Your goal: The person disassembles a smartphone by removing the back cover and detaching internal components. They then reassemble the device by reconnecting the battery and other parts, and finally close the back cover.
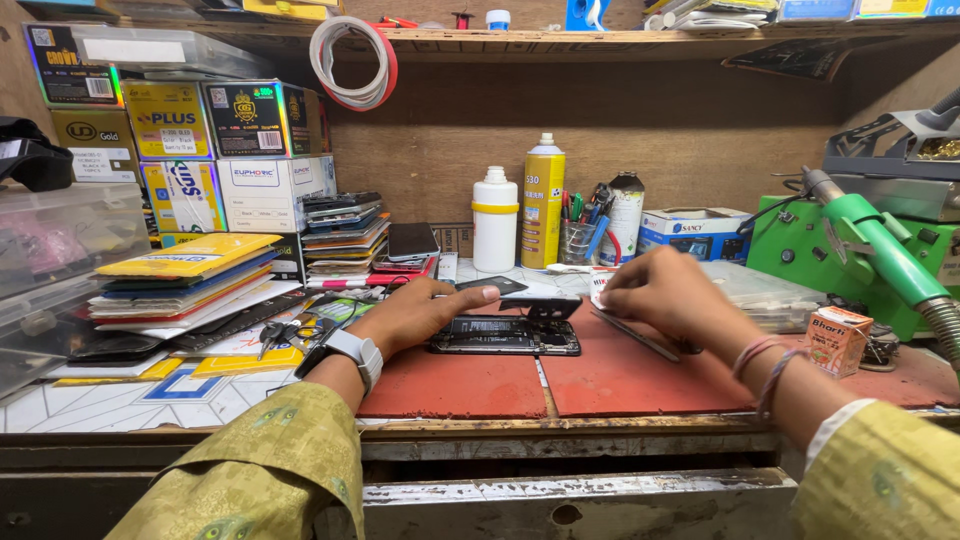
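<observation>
Head view: red mat [620, 385] on cluttered workbench [100, 405], both hands' grip on opened phone [505, 336].

Hands: two are seen, a left hand [425, 312] and a right hand [665, 292].
Opened phones: one is counted [505, 336].
White bottles: one [495, 220].
Yellow spray cans: one [543, 200].
Red mats on the bench: two [470, 385] [640, 380].
Small orange boxes: one [838, 340].
Wristwatches: one [357, 352].
</observation>
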